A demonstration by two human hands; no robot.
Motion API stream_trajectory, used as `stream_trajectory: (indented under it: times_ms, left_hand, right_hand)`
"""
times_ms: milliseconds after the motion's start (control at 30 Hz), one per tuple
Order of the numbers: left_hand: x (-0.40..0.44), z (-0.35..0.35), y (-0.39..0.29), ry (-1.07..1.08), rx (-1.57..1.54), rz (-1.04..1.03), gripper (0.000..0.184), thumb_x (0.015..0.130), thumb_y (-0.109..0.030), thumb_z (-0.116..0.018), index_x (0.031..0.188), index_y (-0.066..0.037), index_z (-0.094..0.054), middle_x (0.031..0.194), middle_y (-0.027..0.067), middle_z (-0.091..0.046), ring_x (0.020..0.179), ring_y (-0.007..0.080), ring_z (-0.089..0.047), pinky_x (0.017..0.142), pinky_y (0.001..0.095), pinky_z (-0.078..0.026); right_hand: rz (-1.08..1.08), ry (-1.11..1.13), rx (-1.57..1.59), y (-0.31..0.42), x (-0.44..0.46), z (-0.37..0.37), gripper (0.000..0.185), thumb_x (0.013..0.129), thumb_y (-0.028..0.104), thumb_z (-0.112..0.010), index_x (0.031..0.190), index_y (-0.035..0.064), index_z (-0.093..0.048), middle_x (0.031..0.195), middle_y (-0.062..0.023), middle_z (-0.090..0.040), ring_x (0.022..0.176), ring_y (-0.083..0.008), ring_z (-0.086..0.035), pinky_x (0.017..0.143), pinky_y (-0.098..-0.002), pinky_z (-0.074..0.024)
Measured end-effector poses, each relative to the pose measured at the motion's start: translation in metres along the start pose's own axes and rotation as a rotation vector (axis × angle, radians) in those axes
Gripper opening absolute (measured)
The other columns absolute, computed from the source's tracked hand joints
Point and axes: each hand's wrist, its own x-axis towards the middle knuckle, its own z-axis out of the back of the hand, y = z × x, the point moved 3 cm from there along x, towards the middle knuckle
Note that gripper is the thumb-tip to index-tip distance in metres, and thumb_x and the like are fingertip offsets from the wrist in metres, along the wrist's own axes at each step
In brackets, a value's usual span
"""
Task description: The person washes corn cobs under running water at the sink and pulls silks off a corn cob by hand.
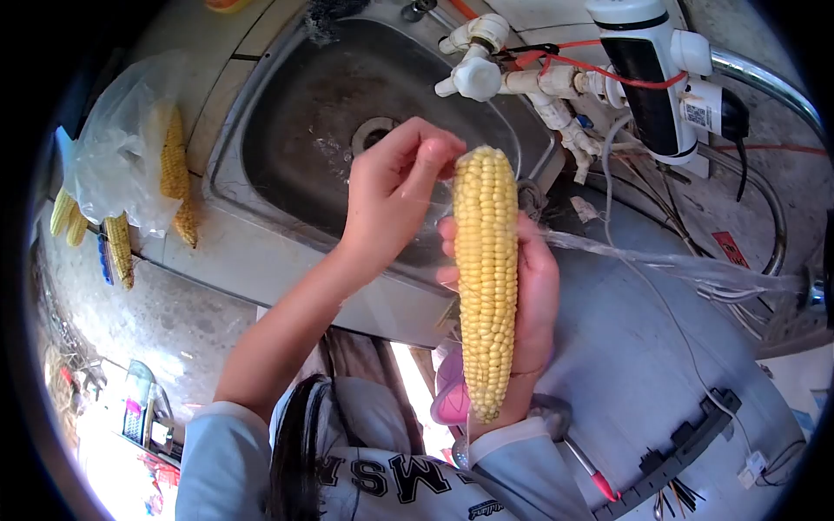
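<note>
A peeled yellow ear of corn [486, 278] points roughly up and down in the view, its narrow tip toward the person's body. My right hand [534, 286] is wrapped round it from behind and the right side, fingertips showing at its left edge. Beside the corn's thick upper end is my left hand [404, 178], its fingers pinched together; whatever they hold, if anything, is too small to name. A stream of water [625, 252] runs from the right toward the right hand. Behind the hands lies a dark metal sink [295, 113] with a round drain.
At the left, a clear plastic bag [126, 139] rests among several more ears of corn [176, 174]. White pipes with a valve [476, 78] and a black-and-white water heater tap [643, 78] stand at the upper right. A red-tipped tool [599, 482] lies low on the right.
</note>
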Motion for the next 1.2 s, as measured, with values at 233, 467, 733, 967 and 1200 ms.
stream_trajectory:
  times_ms: [233,467,733,967,1200]
  left_hand:
    - [-0.006,-0.02,-0.002,0.24,-0.151,0.065,0.028,0.085,-0.017,-0.053,0.107,-0.001,-0.049,0.096,0.0056,-0.054,0.085,0.0102,-0.051,0.075,0.0231,-0.044]
    - [0.024,-0.004,0.029,0.1,-0.061,0.447,0.031,0.09,-0.032,-0.044,0.076,-0.006,-0.054,0.063,-0.001,-0.054,0.055,0.0048,-0.051,0.047,0.0178,-0.038]
    - [-0.003,-0.017,-0.006,0.132,-0.338,0.197,0.036,0.085,-0.022,-0.054,0.113,-0.004,-0.043,0.104,0.0073,-0.051,0.091,0.0115,-0.046,0.083,0.0267,-0.037]
    - [0.006,-0.012,-0.007,0.289,0.154,0.08,0.035,0.081,-0.024,-0.059,0.105,-0.006,-0.043,0.091,0.0036,-0.05,0.08,0.0092,-0.047,0.07,0.0252,-0.041]
    - [0.038,-0.022,0.003,0.202,0.45,0.32,0.041,0.09,-0.035,-0.043,0.067,-0.002,-0.052,0.061,0.0007,-0.05,0.058,0.0079,-0.047,0.055,0.023,-0.039]
  right_hand:
    - [0.019,-0.111,-0.079,-0.004,-0.002,-0.007,0.039,0.09,0.028,-0.029,0.113,0.0018,-0.045,0.083,-0.014,-0.057,0.053,-0.0217,-0.053,0.044,-0.0298,-0.044]
    - [-0.002,0.049,-0.161,-0.013,-0.003,-0.015,0.044,0.092,0.033,-0.023,0.113,0.0018,-0.045,0.085,-0.0169,-0.056,0.052,-0.0218,-0.052,0.047,-0.0283,-0.043]
    - [0.235,0.106,-0.283,-0.007,0.016,-0.017,0.04,0.091,0.033,-0.039,0.118,0.0032,-0.04,0.099,-0.011,-0.053,0.069,-0.0157,-0.057,0.059,-0.0266,-0.0487]
    - [0.205,-0.001,-0.379,-0.017,0.014,-0.005,0.046,0.092,0.041,-0.028,0.108,0.0012,-0.046,0.085,-0.0108,-0.056,0.06,-0.0159,-0.057,0.052,-0.0261,-0.0477]
    - [0.078,-0.146,-0.327,-0.025,0.007,0.002,0.061,0.089,0.054,-0.017,0.103,0.0022,-0.047,0.075,-0.0117,-0.055,0.051,-0.0184,-0.054,0.045,-0.0266,-0.0454]
